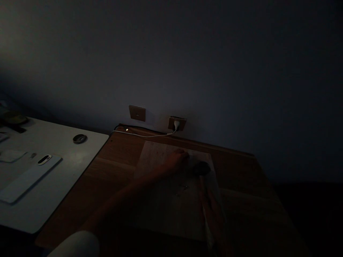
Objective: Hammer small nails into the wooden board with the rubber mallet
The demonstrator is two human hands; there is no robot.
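Observation:
The view is very dark. My left hand rests low over a pale wooden board, near its far edge. Its fingers are pinched together; whatever they hold is too small and dim to make out. My right hand is wrapped around the handle of a hammer with a dark, rounded head. That head is over the board's right side, a little right of my left fingers, and looks blurred. A few small thin metal pieces, like nails, lie on the board between my hands.
The board lies on a brown wooden table against the wall. A white cable runs along the back to a plugged socket. On the left, a white table bears a tape roll and a flat white box.

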